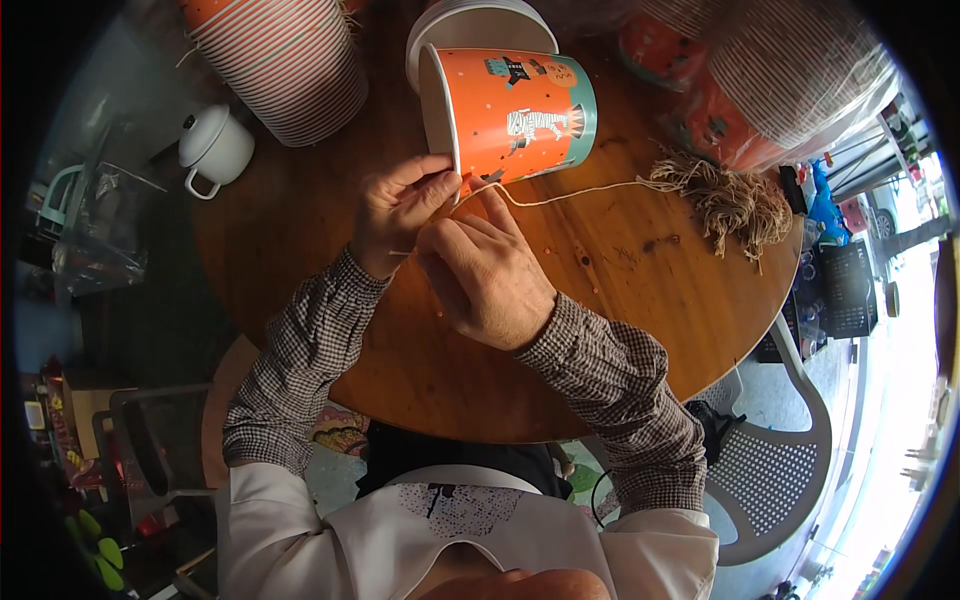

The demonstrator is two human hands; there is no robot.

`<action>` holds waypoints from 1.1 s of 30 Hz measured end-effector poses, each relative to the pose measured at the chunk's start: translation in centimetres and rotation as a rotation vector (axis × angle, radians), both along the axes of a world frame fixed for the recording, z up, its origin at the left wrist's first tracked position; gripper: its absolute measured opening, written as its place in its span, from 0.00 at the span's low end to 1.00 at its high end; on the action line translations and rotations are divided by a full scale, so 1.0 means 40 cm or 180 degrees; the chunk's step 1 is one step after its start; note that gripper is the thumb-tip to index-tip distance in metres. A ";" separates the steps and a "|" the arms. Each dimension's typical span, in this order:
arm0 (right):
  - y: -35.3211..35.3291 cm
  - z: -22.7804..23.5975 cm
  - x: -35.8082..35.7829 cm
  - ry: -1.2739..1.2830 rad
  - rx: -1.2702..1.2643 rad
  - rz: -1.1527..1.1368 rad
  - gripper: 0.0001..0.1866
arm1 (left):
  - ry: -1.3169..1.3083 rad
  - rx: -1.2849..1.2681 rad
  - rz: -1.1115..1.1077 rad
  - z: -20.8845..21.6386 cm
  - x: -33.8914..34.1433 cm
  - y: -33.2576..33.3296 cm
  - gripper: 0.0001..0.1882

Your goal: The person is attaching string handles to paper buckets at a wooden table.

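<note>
An orange paper bucket (515, 105) with printed animal figures and a teal base band lies on its side on the round wooden table (640, 290). My left hand (400, 210) pinches its white rim at the near side, thumb and forefinger closed there. Close beside it, my right hand (490, 265) has its fingers curled around a cream string (580, 196), the forefinger raised toward the bucket. From there the string runs right to a tangled bundle of strings (735, 205). A short string end sticks out between my hands. How the string meets the bucket is hidden by my fingers.
Nested paper buckets (285, 75) stand at the far left, near a white lidded enamel mug (215, 150). White round paper pieces (430, 40) sit behind the bucket. Plastic-wrapped bucket stacks (790, 80) fill the far right. A grey chair (770, 470) stands right of the table.
</note>
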State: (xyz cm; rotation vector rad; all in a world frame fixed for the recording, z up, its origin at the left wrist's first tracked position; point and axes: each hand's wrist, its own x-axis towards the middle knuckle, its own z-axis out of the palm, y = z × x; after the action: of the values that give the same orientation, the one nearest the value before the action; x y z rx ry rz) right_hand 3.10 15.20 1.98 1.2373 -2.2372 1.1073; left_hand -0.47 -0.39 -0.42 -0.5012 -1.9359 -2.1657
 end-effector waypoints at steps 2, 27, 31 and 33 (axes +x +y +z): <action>0.003 -0.001 0.000 -0.0034 -0.0051 0.0010 0.08 | -0.0083 0.0115 0.0123 0.007 0.005 0.014 0.09; 0.022 0.003 -0.022 -0.0076 -0.0115 0.0307 0.07 | -0.0334 0.0371 -0.0562 0.007 -0.010 -0.017 0.11; 0.025 0.016 -0.011 -0.0267 -0.0445 0.0373 0.07 | -0.0450 0.0416 -0.0603 0.015 -0.002 -0.018 0.12; 0.030 0.016 -0.008 -0.0893 -0.0943 0.0532 0.07 | -0.0499 0.0317 -0.0578 0.015 0.000 -0.021 0.12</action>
State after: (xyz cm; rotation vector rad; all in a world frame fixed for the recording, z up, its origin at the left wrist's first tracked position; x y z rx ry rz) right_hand 2.77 16.39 2.63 1.2208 -2.0825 1.7003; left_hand -0.48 -1.23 0.20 -0.5230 -1.9135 -2.4694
